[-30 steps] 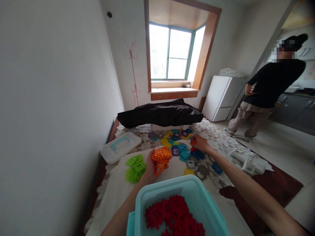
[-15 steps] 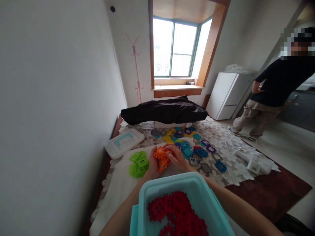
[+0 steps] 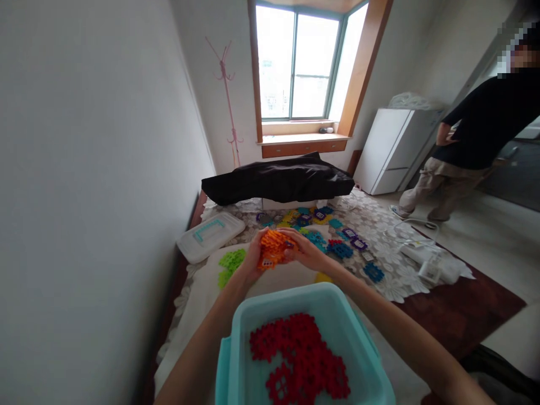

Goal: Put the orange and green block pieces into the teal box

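- At the middle of the view, the orange cluster [image 3: 273, 248] of interlocked plastic pieces is lifted above the lace cover [image 3: 382, 270], held between both hands.
- The left hand [image 3: 254, 257] is closed narrowly on the cluster's 9 o'clock side, with its fingers curled over the top.
- The right hand [image 3: 306, 252] grips narrowly from the 3 o'clock side, and the two hands almost meet across the cluster.
- At 6 o'clock, between the forearms, the teal bin [image 3: 274, 301] holds a heap of red pieces [image 3: 299, 354].
- At 9 o'clock from the hands, green pieces [image 3: 231, 260] lie just beside the left wrist, partly hidden by it. A clear lid [image 3: 210, 237] rests at 10 o'clock.
- From 12 to 3 o'clock, blue pieces [image 3: 341, 250] lie among other colored pieces on the cover.
- Well away at 2 o'clock, a person [image 3: 472, 121] stands beside a white fridge [image 3: 390, 152], one hand on the hip.
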The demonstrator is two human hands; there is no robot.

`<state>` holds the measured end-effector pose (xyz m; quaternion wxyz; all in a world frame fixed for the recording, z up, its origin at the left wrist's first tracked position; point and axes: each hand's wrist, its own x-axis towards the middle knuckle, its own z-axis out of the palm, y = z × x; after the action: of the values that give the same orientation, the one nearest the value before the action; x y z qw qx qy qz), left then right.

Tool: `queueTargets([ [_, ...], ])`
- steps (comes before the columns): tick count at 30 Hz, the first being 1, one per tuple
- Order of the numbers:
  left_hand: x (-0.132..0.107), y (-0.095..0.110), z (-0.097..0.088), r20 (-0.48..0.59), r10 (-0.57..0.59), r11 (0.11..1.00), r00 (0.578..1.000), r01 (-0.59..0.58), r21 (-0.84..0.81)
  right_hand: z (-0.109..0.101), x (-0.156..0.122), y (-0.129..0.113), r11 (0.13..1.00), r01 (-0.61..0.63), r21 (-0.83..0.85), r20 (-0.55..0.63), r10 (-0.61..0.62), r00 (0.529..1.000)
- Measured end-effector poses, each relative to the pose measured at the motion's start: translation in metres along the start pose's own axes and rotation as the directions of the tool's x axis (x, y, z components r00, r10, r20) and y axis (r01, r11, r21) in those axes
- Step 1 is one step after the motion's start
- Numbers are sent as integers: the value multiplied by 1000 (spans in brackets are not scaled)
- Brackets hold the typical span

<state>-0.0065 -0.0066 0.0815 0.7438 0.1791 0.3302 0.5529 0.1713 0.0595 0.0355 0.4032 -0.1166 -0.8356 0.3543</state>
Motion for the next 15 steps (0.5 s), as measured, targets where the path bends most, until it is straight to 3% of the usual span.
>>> queueTargets([
  [4,-38,23,32,75,-37,998,997,34,45,-22,5,-48,997,81,1,28,-81,996],
  [8,-75,26,58,148,-95,995,984,92,22,-23,-7,-92,987,142,-79,-19,-144,989],
  [12,-99,23,71,156,-145,989,977,141,39,-20,-38,-111,977,166,-130,-72,-177,982],
  [15,-111,27,75,125,-96,988,987,79,132,-25,-62,-120,976,178,-126,-30,-183,983],
])
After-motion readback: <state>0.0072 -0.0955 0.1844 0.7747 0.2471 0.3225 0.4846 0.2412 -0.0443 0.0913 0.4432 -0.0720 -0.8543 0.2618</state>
